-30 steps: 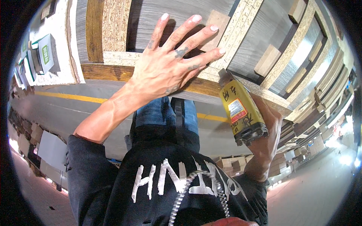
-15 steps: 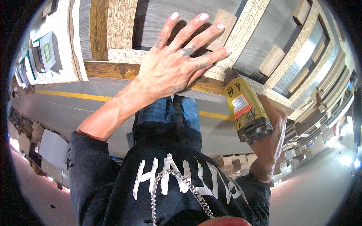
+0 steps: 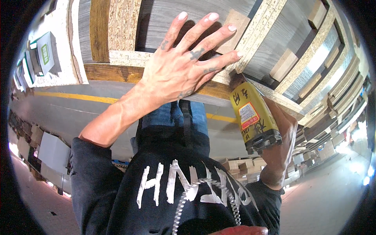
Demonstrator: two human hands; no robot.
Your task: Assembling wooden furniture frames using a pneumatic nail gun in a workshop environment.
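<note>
Particleboard strips point(image 3: 129, 57), pale and flecked, form a flat frame over a grey wood-grain panel point(image 3: 278, 39) from 11 o'clock round to 2, bordered nearest the person by a dark-brown wood-grain edge strip point(image 3: 113, 73). Palm down at 12 o'clock, the bare left hand point(image 3: 172, 72) lies with four fingers spread wide, its thumb mostly out of sight. A boxy yellow tool with a black end cap point(image 3: 254, 111) tilts at 3 o'clock, its dark nose at the frame's near edge, near the left index fingertip. The bare right hand point(image 3: 284, 125) grips it from the far side; individual fingers are hidden behind the casing. A rectangular tan wooden block point(image 3: 240, 24) sits at 1 o'clock, partly behind the middle fingertip. Black handwriting marks the yellow casing around a white-and-red label point(image 3: 248, 114); a white carton with a green label point(image 3: 46, 55) stands at 10 o'clock, and silvery lettering point(image 3: 170, 182) crosses the black shirt at 6. Recesses open between the strips, and grey floor with a yellow stripe point(image 3: 84, 96) shows past the near edge at 9 o'clock.
</note>
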